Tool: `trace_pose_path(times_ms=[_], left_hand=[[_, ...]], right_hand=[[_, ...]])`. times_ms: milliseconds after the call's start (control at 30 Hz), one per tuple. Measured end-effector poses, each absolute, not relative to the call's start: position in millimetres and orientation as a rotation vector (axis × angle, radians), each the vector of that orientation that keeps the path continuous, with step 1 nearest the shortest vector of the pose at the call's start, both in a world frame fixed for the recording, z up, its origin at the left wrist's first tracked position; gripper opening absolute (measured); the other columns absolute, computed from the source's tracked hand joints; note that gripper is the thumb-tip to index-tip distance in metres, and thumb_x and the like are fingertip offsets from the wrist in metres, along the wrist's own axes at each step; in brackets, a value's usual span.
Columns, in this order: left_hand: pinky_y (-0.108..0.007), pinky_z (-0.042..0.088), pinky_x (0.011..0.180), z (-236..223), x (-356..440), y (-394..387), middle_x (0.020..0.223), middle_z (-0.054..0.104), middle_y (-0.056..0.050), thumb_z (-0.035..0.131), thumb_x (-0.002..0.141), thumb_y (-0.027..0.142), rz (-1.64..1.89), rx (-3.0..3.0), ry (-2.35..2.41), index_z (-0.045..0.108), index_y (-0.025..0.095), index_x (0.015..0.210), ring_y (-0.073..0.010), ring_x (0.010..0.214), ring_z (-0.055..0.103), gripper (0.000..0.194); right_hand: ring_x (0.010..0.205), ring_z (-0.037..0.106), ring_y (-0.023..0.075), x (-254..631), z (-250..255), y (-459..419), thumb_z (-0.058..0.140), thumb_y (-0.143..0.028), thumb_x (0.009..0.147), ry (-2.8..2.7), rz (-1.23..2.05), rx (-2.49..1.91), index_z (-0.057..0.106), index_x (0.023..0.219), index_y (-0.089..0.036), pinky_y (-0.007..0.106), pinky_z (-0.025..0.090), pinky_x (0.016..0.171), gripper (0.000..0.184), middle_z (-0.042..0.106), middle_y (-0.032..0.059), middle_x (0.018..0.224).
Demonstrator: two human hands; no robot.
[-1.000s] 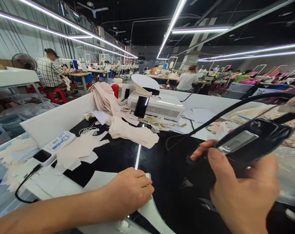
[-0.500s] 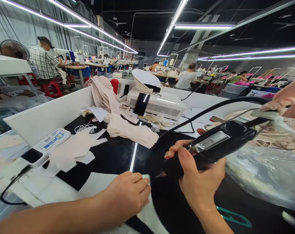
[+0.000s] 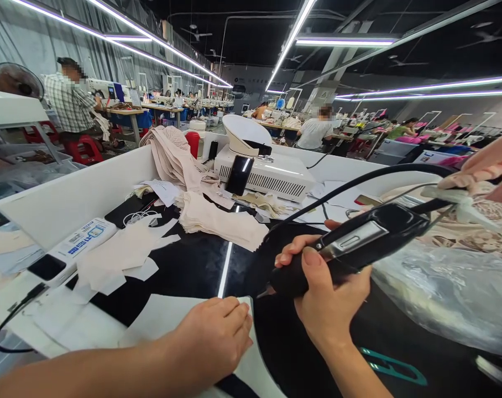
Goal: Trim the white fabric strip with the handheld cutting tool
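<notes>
My left hand (image 3: 215,334) is closed, its fingers bent over the top right corner of a white sheet (image 3: 163,315) on the black tabletop (image 3: 182,276). What lies under the fingertips is hidden. In my right hand (image 3: 331,309) is a black corded handheld power tool (image 3: 359,237) with a grey switch on its side. Its narrow pointed tip (image 3: 266,292) aims down and left, just right of the sheet's edge. A thick black cable (image 3: 338,190) runs from the tool's back end, where a pale tie hangs. Below my right wrist lies a teal flat loop (image 3: 394,367).
Stacked beige fabric pieces (image 3: 220,221) and pale cut pieces (image 3: 114,257) lie beyond my hands. A phone (image 3: 239,175) leans on a white vented machine (image 3: 267,179). Clear plastic bags (image 3: 437,293) sit at right. A white board wall (image 3: 80,199) edges the table. People work in the background.
The view has shifted slightly. The tool and my right hand appear a little further left and lower. My left hand keeps its place on the sheet.
</notes>
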State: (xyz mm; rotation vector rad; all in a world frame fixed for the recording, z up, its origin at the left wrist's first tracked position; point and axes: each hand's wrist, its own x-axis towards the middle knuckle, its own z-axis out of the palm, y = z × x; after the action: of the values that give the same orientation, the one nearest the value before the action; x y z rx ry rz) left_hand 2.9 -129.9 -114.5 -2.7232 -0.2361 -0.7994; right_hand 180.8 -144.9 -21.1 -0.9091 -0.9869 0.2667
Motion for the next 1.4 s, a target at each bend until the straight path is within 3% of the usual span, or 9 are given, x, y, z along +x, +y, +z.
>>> trace_pose_path(times_ms=[367,567,867,1167,1400], left_hand=[[-0.033,0.058,0.086,-120,8,-133,0.094,0.069,-0.006,0.056,0.110,0.016,-0.768,-2.751,-0.280,0.069,0.011,0.097,-0.0190,0.089,0.065,0.019],[-0.032,0.055,0.089,-118,7,-132,0.099,0.068,-0.006,0.060,0.109,0.017,-0.733,-2.753,-0.255,0.068,0.014,0.098,-0.0180,0.091,0.064,0.014],[-0.034,0.056,0.087,-120,7,-128,0.100,0.071,-0.007,0.058,0.110,0.019,-0.723,-2.759,-0.215,0.070,0.013,0.102,-0.0181,0.091,0.064,0.015],[-0.034,0.052,0.083,-115,9,-129,0.090,0.066,-0.004,0.063,0.105,0.013,-0.760,-2.702,-0.185,0.066,0.015,0.085,-0.0176,0.085,0.060,0.020],[-0.034,0.049,0.076,-113,10,-131,0.087,0.064,-0.004,0.059,0.108,0.014,-0.753,-2.686,-0.205,0.068,0.015,0.087,-0.0178,0.083,0.057,0.023]], right_hand=[[0.056,0.061,0.0150,177,-18,-146,0.089,-0.043,0.082,-0.948,0.308,-0.905,0.060,0.116,-0.027,0.034,0.058,0.057,0.047,0.067,-0.0062,0.076],[0.055,0.061,0.0141,175,-16,-148,0.090,-0.039,0.080,-0.894,0.294,-0.886,0.063,0.107,-0.025,0.031,0.058,0.053,0.040,0.067,-0.0052,0.074],[0.053,0.059,0.0141,167,-12,-146,0.092,-0.038,0.076,-0.846,0.366,-0.823,0.063,0.110,-0.026,0.028,0.054,0.049,0.046,0.066,-0.0054,0.070],[0.053,0.061,0.0145,166,-12,-142,0.089,-0.037,0.079,-0.869,0.361,-0.814,0.062,0.109,-0.027,0.029,0.056,0.051,0.042,0.065,-0.0064,0.071],[0.053,0.059,0.0144,166,-14,-141,0.087,-0.036,0.079,-0.876,0.342,-0.832,0.060,0.110,-0.028,0.031,0.056,0.053,0.042,0.065,-0.0065,0.071]])
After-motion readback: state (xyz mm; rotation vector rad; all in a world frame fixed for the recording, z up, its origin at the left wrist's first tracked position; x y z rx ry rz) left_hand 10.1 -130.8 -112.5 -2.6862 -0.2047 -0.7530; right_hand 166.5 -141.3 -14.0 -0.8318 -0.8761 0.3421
